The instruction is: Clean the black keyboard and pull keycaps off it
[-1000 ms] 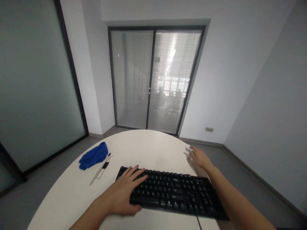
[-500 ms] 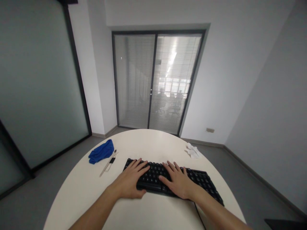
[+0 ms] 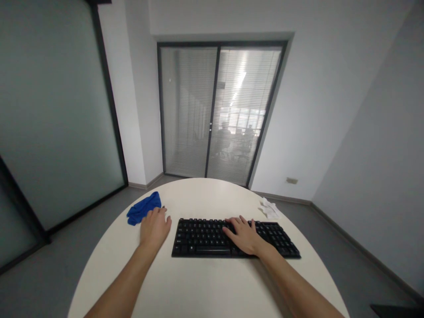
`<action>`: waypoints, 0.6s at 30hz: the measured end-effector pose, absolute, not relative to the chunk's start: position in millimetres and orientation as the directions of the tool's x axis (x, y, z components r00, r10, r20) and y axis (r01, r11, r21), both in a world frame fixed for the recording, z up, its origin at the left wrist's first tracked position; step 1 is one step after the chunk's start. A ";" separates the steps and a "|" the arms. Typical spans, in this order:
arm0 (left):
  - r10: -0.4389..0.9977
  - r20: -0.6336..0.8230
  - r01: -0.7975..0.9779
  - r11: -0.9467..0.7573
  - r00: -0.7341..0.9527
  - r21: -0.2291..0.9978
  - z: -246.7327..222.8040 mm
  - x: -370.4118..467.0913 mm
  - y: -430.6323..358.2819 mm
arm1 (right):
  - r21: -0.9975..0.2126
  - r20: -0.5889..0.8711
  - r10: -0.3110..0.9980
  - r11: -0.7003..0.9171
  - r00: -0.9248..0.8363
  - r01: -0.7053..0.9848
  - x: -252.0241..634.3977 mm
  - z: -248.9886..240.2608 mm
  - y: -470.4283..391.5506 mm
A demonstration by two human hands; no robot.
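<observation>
A black keyboard (image 3: 212, 238) lies on the white round table (image 3: 198, 287), its long side facing me. My right hand (image 3: 244, 236) rests on the keyboard's right-middle keys with its fingers spread. Left of the keyboard, my left hand (image 3: 155, 227) is over the table beside a crumpled blue cloth (image 3: 144, 209). Its fingers are apart and slightly bent, with the thumb out to the right. It covers most of the thin brush-like items there; only a small dark tip shows past the fingertips.
A crumpled white tissue (image 3: 270, 208) lies near the table's back right edge. Beyond the table stand a glazed partition with blinds (image 3: 188, 115) and white walls. A frosted glass panel (image 3: 56, 115) is at the left. Part of a dark object (image 3: 394, 310) shows at bottom right.
My left hand has left the keyboard and moved left over the thin items near the cloth. The keyboard now lies straighter, and my right hand is still on it. The cable is no longer visible.
</observation>
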State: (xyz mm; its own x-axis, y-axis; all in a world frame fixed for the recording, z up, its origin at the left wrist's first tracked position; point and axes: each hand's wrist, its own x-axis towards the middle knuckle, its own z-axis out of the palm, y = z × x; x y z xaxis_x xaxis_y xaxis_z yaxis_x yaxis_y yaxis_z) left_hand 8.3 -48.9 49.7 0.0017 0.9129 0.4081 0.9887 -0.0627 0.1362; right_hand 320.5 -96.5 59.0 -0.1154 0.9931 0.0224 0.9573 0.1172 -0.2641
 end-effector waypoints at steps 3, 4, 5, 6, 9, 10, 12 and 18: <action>0.918 0.392 0.997 0.035 -0.061 0.073 45.2 -4.3 -40.9 | -0.200 0.113 0.993 0.044 -0.022 0.979 307.9 49.2 -87.7; 0.919 0.389 0.997 0.049 -0.069 0.062 43.7 -5.8 -38.7 | -0.176 0.149 0.989 0.029 -0.003 0.984 305.0 45.3 -85.5; 0.921 0.383 0.997 0.058 -0.074 0.053 42.2 -6.1 -36.5 | -0.159 0.180 0.984 0.023 0.006 0.987 303.3 41.6 -83.7; 0.924 0.374 0.997 0.066 -0.078 0.046 40.8 -5.7 -34.3 | -0.152 0.207 0.978 0.025 0.007 0.988 302.9 38.4 -82.2; 0.935 0.347 0.997 0.071 -0.075 0.023 37.2 -2.3 -27.5 | -0.175 0.264 0.964 0.071 -0.023 0.982 307.4 32.3 -79.1; 0.937 0.343 0.997 0.069 -0.071 0.018 36.3 -1.1 -25.3 | -0.187 0.280 0.960 0.082 -0.027 0.979 309.6 31.1 -78.1; 0.937 0.344 0.998 0.059 -0.057 0.007 34.6 1.5 -21.7 | -0.208 0.300 0.954 0.089 -0.023 0.974 313.7 29.3 -75.9; 0.938 0.345 0.999 -0.028 0.038 -0.033 27.8 17.5 -20.7 | -0.241 0.299 0.954 0.093 -0.018 0.966 320.5 23.5 -69.0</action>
